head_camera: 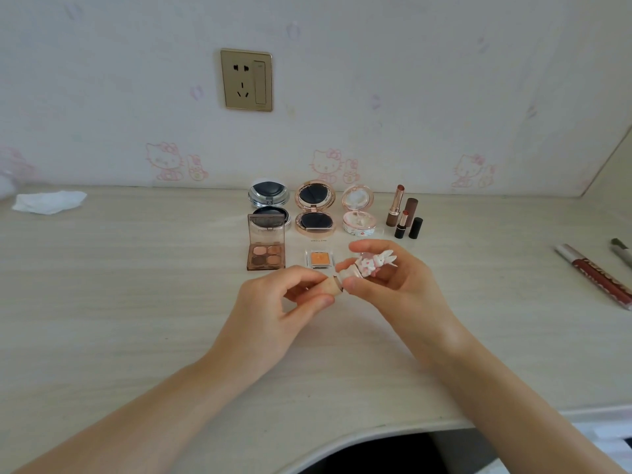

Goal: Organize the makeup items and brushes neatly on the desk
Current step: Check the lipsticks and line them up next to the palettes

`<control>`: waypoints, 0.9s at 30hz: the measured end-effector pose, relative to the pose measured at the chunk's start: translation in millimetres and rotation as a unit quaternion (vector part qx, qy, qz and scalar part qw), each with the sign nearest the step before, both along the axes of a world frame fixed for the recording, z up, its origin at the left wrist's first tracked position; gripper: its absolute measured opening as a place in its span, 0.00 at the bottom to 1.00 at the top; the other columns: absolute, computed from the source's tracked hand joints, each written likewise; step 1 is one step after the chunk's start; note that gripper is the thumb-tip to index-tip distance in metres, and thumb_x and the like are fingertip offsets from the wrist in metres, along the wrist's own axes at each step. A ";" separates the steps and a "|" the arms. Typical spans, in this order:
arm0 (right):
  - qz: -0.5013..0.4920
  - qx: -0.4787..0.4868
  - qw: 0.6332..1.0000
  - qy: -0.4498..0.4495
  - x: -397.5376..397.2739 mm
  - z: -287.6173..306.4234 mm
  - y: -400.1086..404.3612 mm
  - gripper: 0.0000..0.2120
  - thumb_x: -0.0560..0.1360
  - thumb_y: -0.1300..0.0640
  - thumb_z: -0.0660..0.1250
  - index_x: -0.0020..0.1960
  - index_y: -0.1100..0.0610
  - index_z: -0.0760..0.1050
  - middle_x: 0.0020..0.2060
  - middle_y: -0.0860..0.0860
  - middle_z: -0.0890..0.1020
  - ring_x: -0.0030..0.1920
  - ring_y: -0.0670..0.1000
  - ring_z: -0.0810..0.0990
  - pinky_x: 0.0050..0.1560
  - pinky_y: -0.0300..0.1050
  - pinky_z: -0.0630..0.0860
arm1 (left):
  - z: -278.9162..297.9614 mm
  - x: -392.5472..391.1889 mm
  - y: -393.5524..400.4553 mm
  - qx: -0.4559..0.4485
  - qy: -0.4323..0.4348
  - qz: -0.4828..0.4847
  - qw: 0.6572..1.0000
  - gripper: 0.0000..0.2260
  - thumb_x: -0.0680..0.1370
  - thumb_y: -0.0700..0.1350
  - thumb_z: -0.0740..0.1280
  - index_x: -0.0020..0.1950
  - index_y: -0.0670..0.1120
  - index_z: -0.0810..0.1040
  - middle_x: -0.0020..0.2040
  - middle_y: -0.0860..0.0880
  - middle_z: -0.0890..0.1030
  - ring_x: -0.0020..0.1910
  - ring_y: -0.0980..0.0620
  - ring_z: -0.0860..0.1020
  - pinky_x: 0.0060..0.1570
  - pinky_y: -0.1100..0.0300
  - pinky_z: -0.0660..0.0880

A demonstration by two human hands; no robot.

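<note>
While you're holding the small rabbit-topped lipstick (pixel 362 268) above the desk (pixel 136 302), both hands are pinching it: your left hand (pixel 273 302) is gripping the beige tube end, your right hand (pixel 396 278) is closing thumb and forefinger on the decorated cap end, other fingers cradling the rabbit figure. Grip on each side is narrow, fingertip only. A thin seam is showing between the two halves; I can't tell if you're opening or closing it.

It's looking light, rigid, smooth plastic, so probably slippery; the rabbit ears are looking thin and likely breakable. You're better off taking the plain barrel, not the figure, and pulling or pushing straight along the axis.

Arranged behind: silver compact (pixel 268 195), rose-gold compact (pixel 314 208), white floral compact (pixel 359 212), eyeshadow quad (pixel 266 246), orange single pan (pixel 319 260), upright lipsticks (pixel 405 213). A lip gloss tube (pixel 595 275) is lying far right, unsorted.

Writing: small print under the rose-gold compact, too blurred to read reliably. Gloss lettering is unreadable.
</note>
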State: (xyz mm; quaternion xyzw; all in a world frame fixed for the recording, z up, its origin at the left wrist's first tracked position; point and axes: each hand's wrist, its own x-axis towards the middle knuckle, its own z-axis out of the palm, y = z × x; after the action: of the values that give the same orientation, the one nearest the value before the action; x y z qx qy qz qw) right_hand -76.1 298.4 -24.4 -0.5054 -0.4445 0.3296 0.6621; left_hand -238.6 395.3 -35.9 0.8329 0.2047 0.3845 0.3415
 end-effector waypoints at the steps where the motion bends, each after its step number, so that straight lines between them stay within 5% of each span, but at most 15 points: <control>1: 0.012 0.003 1.000 0.009 0.3 0.4 -0.4 0.17 0.70 0.69 0.72 0.56 0.58 0.77 0.47 0.54 0.85 0.48 0.51 0.84 0.48 0.38 0.78 | 0.3 0.1 0.2 0.002 0.000 0.003 1.000 0.07 0.71 0.46 0.74 0.48 0.51 0.83 0.41 0.60 0.83 0.43 0.57 0.80 0.44 0.71 0.72; 6: -0.040 -0.022 0.999 -0.015 -2.8 0.7 0.4 0.14 0.66 0.60 0.78 0.50 0.56 0.80 0.42 0.51 0.85 0.45 0.49 0.84 0.48 0.42 0.80 | 0.1 -0.5 -0.4 0.011 0.004 0.014 1.000 0.08 0.71 0.48 0.74 0.49 0.52 0.83 0.42 0.59 0.83 0.44 0.58 0.80 0.45 0.71 0.71; 12: 0.011 0.006 1.000 0.024 -1.6 2.2 -0.8 0.18 0.70 0.71 0.71 0.57 0.58 0.75 0.48 0.55 0.85 0.49 0.52 0.84 0.48 0.37 0.78 | 2.0 -0.4 -1.2 -0.003 -0.004 0.008 1.000 0.08 0.72 0.46 0.74 0.50 0.51 0.83 0.43 0.59 0.83 0.44 0.56 0.81 0.47 0.68 0.74; 17: -0.038 -0.016 0.998 -0.051 -4.8 2.1 -0.7 0.13 0.66 0.57 0.77 0.49 0.55 0.80 0.42 0.48 0.85 0.45 0.47 0.83 0.45 0.36 0.78 | 1.7 -1.0 -2.9 -0.003 -0.002 0.005 1.000 0.09 0.72 0.46 0.74 0.51 0.50 0.83 0.43 0.58 0.84 0.46 0.59 0.80 0.47 0.72 0.71; 22: -0.004 -0.001 1.000 0.001 -1.7 0.3 -0.4 0.17 0.70 0.68 0.72 0.56 0.57 0.77 0.46 0.52 0.86 0.49 0.50 0.84 0.48 0.37 0.78 | 3.4 -1.0 -2.8 -0.004 -0.012 -0.002 1.000 0.07 0.74 0.45 0.72 0.51 0.50 0.83 0.44 0.60 0.84 0.46 0.60 0.80 0.46 0.73 0.71; 27: -0.044 -0.020 0.998 -0.041 -4.4 0.5 0.3 0.14 0.67 0.53 0.76 0.51 0.54 0.80 0.42 0.49 0.85 0.45 0.47 0.83 0.50 0.43 0.80 | 3.1 -1.7 -1.9 0.005 -0.014 0.006 1.000 0.08 0.73 0.45 0.73 0.52 0.50 0.82 0.45 0.60 0.83 0.47 0.62 0.80 0.47 0.75 0.70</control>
State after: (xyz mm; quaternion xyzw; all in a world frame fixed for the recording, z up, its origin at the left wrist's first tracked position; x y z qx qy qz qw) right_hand -80.4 298.7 -23.8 -0.5504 -0.4422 0.2882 0.6469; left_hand -240.3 393.3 -32.8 0.8278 0.2033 0.3993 0.3376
